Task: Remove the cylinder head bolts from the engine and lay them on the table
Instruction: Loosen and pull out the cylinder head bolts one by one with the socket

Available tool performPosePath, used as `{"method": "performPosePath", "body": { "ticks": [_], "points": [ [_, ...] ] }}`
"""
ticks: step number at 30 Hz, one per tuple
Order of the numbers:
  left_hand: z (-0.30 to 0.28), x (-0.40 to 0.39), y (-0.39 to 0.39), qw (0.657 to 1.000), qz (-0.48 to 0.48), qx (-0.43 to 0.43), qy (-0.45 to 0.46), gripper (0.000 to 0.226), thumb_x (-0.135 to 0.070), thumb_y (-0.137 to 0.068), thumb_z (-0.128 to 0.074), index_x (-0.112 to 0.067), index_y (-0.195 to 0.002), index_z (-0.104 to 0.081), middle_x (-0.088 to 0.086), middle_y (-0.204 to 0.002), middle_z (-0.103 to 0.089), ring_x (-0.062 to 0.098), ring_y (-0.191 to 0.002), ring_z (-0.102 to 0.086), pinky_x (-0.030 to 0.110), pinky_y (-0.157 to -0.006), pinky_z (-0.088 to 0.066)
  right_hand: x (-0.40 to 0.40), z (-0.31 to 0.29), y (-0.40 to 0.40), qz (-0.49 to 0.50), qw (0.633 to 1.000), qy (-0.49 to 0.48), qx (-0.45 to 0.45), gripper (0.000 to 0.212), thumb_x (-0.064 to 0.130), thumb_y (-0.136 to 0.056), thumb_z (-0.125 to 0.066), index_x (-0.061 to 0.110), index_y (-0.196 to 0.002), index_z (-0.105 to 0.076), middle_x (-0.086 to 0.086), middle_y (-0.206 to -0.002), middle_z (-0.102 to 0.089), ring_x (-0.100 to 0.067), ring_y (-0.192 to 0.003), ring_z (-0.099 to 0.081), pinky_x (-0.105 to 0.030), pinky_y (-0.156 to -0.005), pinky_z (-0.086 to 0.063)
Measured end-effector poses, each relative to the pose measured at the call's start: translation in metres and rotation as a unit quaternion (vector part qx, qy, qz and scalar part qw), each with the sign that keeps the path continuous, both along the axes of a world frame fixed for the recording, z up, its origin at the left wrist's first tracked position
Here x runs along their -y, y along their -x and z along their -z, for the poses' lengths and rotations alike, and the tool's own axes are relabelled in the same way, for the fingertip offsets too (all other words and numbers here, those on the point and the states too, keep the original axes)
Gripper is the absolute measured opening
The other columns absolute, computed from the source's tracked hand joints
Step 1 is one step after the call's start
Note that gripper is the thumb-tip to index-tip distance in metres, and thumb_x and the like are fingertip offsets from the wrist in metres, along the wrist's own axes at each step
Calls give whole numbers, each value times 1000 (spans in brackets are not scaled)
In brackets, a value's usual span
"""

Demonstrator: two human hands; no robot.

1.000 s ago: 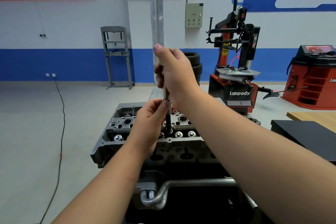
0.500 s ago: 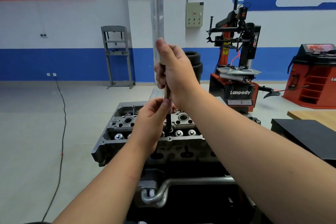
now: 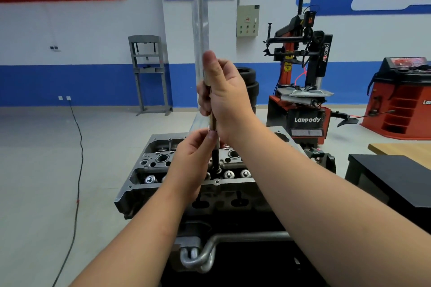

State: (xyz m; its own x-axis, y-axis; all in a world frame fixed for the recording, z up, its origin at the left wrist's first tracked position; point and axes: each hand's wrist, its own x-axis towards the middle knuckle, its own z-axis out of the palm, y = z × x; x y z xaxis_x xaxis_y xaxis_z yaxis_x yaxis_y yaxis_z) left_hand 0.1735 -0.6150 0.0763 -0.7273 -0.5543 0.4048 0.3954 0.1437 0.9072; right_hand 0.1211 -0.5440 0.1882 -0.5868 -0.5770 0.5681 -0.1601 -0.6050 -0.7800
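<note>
Little has moved since the earlier frame; your right hand (image 3: pixel 224 98) grips the extension bar (image 3: pixel 212 121) upright, your left hand (image 3: pixel 193 158) pinches it lower; the socket sits on a bolt (image 3: pixel 217 169) at the cylinder head (image 3: pixel 163 184), twelve o'clock; no bolts visibly on the table (image 3: pixel 401 179) at three o'clock

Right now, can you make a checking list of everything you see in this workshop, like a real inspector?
Surface: black table at the right, no bolts seen on its visible part.
Job's things: cylinder head on a stand; long extension tool standing upright, its dark socket end down at the head.
Clutter: nothing seen.
Hands: right hand grips the tool's upper shaft; left hand pinches the shaft lower down.
Cables: black cable trailing across the floor from wall sockets.
Surroundings: tyre changer, red cabinet, grey press frame, stacked tyres.
</note>
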Motion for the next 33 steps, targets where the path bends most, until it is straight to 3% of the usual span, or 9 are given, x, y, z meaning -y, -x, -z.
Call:
{"method": "performPosePath", "body": {
  "ticks": [3,6,9,12,15,19,21,25,33],
  "points": [
    [0,-1,3,999,-26,-23,-6,40,-59,-78,-83,-24,-92,-69,-14,-73,-66,0,-61,-53,20,-60,-46,-1,2,0,29,999,0,12,40,48,-100,-52,11,-86,-62,0,-62,-60,-15,-52,-49,-30,-50,-41],
    [1,-1,4,1000,-16,-12,24,37,-62,-71,-82,-32,-89,-71,-14,-72,-64,1,-59,-50,16,-55,-45,1,2,-2,4,1000,-15,8,56,53,-103,-41,12,-74,-64,1,-53,-52,-14,-45,-42,-29,-47,-34],
    [3,0,-1,998,43,19,45,30,-65,-87,-61,-45,-104,-74,-17,-105,-76,-2,-95,-67,25,-83,-50,1,0,-4,-1,1000,-13,7,58,67,-94,-44,16,-69,-53,6,-48,-40,-12,-42,-30,-26,-43,-25],
    [1,1,-5,998,63,24,13,41,-66,-89,-52,-41,-111,-75,-10,-120,-75,13,-129,-62,48,-113,-38,0,4,-5,27,999,0,-38,35,50,-95,-59,17,-87,-47,8,-52,-37,-11,-46,-28,-27,-43,-25],
    [-1,-1,-4,999,39,-1,7,36,-64,-87,-60,-35,-101,-78,-6,-102,-77,8,-104,-69,38,-100,-46,-1,7,-6,65,996,28,-54,23,37,-100,-57,18,-88,-52,5,-58,-44,-12,-49,-36,-28,-46,-32],
    [2,1,1,999,-17,-30,-14,29,-55,-77,-78,-30,-90,-71,-13,-76,-69,0,-66,-58,29,-72,-44,-3,5,-5,84,995,-9,-47,38,46,-102,-45,21,-84,-68,4,-67,-56,-13,-61,-48,-32,-59,-43],
    [2,2,1,1000,-10,-18,-4,32,-52,-81,-76,-26,-99,-70,-14,-81,-71,0,-74,-63,30,-78,-46,-1,4,-5,64,997,-7,-40,45,49,-100,-39,17,-82,-65,3,-58,-49,-14,-53,-43,-32,-52,-37],
    [1,1,-4,999,53,6,-7,32,-48,-96,-55,-32,-113,-77,-8,-115,-77,8,-121,-66,39,-112,-40,0,-2,-3,4,1000,-14,-17,44,57,-97,-46,17,-80,-44,8,-48,-34,-12,-43,-24,-26,-44,-21],
    [-1,-1,-1,999,-12,-24,-35,31,-43,-83,-78,-20,-103,-71,-7,-89,-76,6,-87,-69,36,-89,-48,-6,-1,-6,187,976,-54,-93,43,45,-104,-42,13,-83,-62,-5,-73,-55,-17,-66,-50,-46,-64,-47]
  ]
}}
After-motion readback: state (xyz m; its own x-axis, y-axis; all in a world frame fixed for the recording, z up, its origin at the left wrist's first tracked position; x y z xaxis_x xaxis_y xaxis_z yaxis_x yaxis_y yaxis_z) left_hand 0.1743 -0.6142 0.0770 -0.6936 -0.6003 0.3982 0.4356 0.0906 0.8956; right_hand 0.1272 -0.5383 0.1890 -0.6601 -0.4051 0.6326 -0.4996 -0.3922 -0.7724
